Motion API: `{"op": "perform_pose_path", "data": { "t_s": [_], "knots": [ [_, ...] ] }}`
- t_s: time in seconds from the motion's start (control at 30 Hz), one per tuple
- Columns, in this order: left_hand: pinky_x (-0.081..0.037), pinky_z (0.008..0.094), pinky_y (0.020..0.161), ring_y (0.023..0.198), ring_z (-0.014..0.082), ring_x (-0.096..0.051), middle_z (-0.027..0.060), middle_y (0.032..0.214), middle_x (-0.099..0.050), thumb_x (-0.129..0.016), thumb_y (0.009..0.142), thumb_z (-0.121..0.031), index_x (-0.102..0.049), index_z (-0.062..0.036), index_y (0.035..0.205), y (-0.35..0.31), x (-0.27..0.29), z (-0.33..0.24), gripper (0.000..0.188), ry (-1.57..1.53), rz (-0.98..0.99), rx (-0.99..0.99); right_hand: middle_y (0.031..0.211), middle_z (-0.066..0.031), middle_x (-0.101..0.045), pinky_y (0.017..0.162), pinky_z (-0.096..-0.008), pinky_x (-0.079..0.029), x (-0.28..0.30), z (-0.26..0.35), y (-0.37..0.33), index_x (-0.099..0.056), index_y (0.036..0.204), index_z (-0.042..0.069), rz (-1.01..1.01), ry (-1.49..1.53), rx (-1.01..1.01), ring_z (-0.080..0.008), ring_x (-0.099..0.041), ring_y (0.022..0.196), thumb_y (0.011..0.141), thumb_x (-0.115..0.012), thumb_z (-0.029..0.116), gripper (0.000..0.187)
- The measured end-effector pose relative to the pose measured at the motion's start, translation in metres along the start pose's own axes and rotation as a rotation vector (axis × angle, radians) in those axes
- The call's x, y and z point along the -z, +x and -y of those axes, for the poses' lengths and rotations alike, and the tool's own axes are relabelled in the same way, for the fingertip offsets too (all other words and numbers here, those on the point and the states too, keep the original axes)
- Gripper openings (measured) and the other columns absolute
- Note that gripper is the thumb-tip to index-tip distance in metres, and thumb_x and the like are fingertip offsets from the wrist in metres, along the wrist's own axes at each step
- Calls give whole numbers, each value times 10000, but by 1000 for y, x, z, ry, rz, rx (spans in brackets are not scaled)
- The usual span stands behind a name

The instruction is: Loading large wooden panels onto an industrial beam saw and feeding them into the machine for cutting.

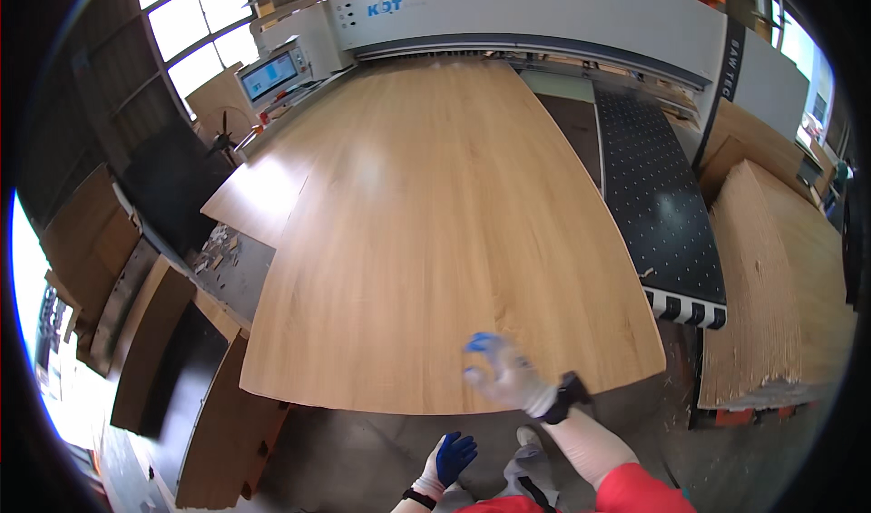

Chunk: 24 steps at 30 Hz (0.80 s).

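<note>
A large wood-grain board (435, 232) lies flat in front of me and reaches back under the beam of a panel saw. My right hand (504, 375), in a white glove with blue on the fingers, is over the board's near edge. It is somewhat smeared by motion, but the fingers and thumb show apart with nothing between them. Below that edge, close to my body, my left hand (451, 460) hangs in the air in a blue-and-white glove. Its fingers are stretched out and hold nothing.
The saw's grey beam (535, 14) spans the back, with a control screen (269, 76) at its left. A black dotted support table (658, 186) runs along the right. Stacked panels (753, 286) stand far right; brown panels (213, 413) stand low left. Scraps (218, 248) litter the left floor.
</note>
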State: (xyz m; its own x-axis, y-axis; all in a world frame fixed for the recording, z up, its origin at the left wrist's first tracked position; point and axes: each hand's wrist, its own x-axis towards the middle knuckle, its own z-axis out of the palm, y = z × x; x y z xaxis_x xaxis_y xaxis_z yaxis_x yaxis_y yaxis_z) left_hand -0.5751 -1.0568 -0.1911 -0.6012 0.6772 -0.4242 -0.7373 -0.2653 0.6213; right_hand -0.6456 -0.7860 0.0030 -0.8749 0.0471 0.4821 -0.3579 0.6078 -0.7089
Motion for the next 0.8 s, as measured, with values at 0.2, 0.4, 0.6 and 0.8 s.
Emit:
{"op": "perform_pose_path", "data": {
  "t_s": [0.2,0.4,0.6,0.8],
  "knots": [
    [-321,616,1162,1405,400,-424,176,1517,-459,-424,1037,-424,-414,-69,1487,64,-97,-38,574,-690,-211,-167,1345,-308,-552,1085,-479,-399,284,-207,-182,-515,1349,-83,-172,-963,-1068,-418,-499,1291,913,-645,524,758],
    [-504,448,904,927,258,-630,29,988,-685,-522,1021,-490,-666,-165,1022,42,-118,-64,356,-600,-539,-183,1512,-119,-490,1162,-413,-380,263,-217,-208,-391,1515,10,-212,927,-1070,-249,-488,1373,1085,-415,428,600],
    [-549,548,935,1271,362,-581,158,1456,-547,-421,1031,-493,-450,-106,1486,38,-67,-170,598,-360,-388,-592,1313,-141,-633,1070,-388,-467,236,-146,-146,-500,1383,-41,-113,644,-1034,-236,-619,1210,1086,-440,327,477],
    [-548,404,934,1119,284,-666,162,1342,-626,-435,1015,-581,-472,36,1427,53,44,-358,743,-305,-348,-967,1256,-129,-653,1020,-391,-497,95,-52,28,-502,1362,-42,-57,1102,-956,-235,-649,1149,1058,-517,283,446]
  ]
}}
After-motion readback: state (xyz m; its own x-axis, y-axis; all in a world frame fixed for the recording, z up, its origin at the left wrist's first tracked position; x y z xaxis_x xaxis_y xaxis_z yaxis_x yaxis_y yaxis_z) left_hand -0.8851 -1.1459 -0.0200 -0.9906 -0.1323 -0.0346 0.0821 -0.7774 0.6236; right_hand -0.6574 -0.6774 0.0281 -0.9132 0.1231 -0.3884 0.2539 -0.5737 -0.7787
